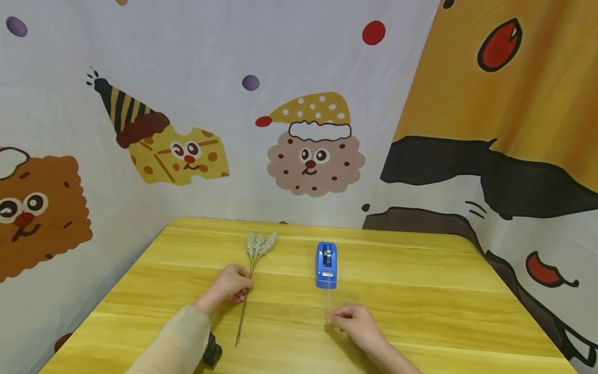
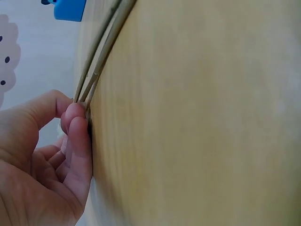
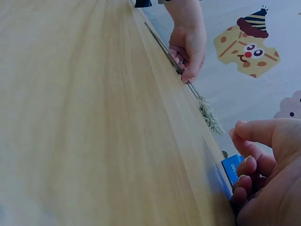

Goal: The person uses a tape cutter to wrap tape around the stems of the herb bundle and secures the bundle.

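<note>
A small bunch of grey-green dried flowers (image 1: 259, 246) with long thin stems lies toward the left of the tabletop, heads pointing away from me. My left hand (image 1: 231, 283) pinches its stems between thumb and fingers, a little below the heads. In the left wrist view the stems (image 2: 101, 61) run up from the fingertips. To the right stands a blue tape dispenser (image 1: 325, 282) with a roll in it. A strip of clear tape (image 1: 328, 301) stretches from it toward me, and my right hand (image 1: 358, 326) pinches the free end between thumb and index finger.
The wooden table (image 1: 411, 291) has a yellow grain and reaches back to a printed cloth (image 1: 224, 202) with cartoon food figures. Beside the left sleeve (image 1: 175, 337) is a small black object (image 1: 213, 351). A yellow curtain-like panel (image 1: 467, 98) hangs on the right.
</note>
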The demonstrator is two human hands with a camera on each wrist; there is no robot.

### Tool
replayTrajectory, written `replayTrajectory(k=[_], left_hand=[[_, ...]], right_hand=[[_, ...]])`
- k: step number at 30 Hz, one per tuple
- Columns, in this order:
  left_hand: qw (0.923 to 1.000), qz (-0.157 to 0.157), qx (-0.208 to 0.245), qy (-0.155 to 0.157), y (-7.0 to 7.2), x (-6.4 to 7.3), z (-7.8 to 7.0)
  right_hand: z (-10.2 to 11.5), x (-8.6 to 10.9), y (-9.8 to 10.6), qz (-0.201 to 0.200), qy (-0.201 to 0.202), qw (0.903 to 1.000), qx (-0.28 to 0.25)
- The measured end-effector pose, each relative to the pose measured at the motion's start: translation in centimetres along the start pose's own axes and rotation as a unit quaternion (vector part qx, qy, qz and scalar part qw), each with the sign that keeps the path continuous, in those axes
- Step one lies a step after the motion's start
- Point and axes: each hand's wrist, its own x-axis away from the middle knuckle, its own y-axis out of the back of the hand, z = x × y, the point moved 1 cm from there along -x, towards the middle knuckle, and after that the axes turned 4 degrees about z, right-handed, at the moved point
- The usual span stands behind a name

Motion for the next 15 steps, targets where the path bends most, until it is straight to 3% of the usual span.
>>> replayTrajectory(k=[7, 15], left_hand=[[0.9996, -0.009, -0.024, 0.008, 0.08, 0.14, -0.22], [0.9974, -0.005, -0.072, -0.007, 0.02, -0.47, -0.08]], right_hand=[[0.48, 0.27, 0.04, 0.004, 0.010, 0.9999, -0.009], [0.49, 0.36, 0.12, 0.005, 0.012, 0.9998, -0.013]])
